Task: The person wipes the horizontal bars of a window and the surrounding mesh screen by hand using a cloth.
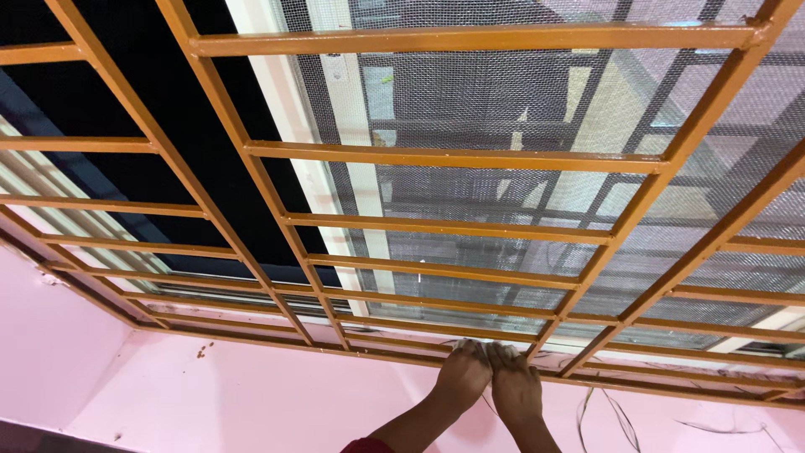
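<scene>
Both hands at 6 o'clock of the view, pressed side by side at the base of the orange window grille. Left hand and right hand touch each other, fingers curled down onto the grille's bottom rail; whether they pinch anything, cannot tell. Grey mesh screen sits behind the bars, running from 12 to 3 o'clock above the hands. Thin loose wires lie on the pink sill, at 3 o'clock from the right hand, near but apart.
</scene>
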